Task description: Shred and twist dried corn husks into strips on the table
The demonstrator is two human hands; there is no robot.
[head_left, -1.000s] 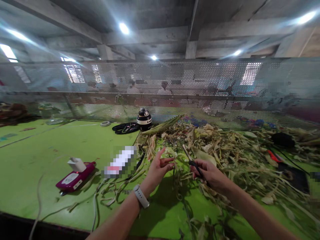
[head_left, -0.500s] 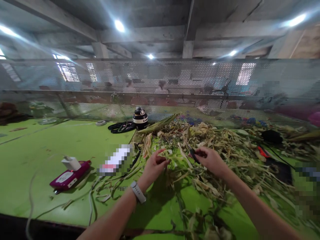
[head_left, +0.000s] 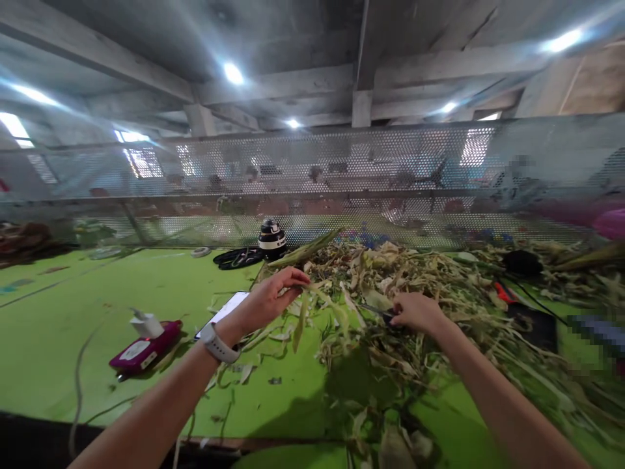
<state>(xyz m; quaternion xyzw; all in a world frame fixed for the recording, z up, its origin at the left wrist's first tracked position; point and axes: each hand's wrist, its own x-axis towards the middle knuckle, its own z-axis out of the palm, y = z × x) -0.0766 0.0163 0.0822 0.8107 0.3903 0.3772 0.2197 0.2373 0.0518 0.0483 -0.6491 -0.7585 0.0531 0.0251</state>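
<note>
Left hand [head_left: 270,298] pinches a husk [head_left: 301,322] as the right hand [head_left: 415,312] grips scissors [head_left: 387,317], apparently mid-trim (the next snip wants husk taut).

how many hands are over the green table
2: the left hand pinching pale leaf strips near the middle, and the right hand to its right, gripping a dark-handled tool. Any behind the mesh are too unclear to count.

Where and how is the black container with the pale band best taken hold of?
Probably by its rounded upper part, from above: the black container stands upright, with a flat black item left and a long husk right.
</note>
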